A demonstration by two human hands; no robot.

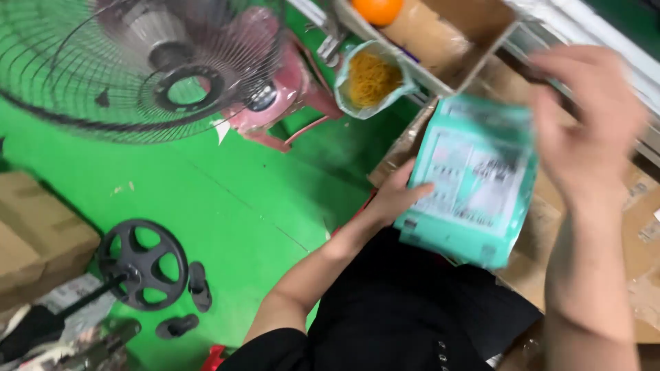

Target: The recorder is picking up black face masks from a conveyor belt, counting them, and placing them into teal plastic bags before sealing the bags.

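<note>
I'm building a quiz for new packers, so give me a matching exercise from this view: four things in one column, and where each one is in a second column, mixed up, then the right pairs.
Things
1. teal packet
2. bag of rubber bands
3. orange ball
4. black wheel

Places
A. on the green floor, lower left
B. in the cardboard tray at the top
C. between the left hand and the right hand
D. hanging beside the tray, near the pink fan base

Pairs: 1-C, 2-D, 3-B, 4-A
</note>
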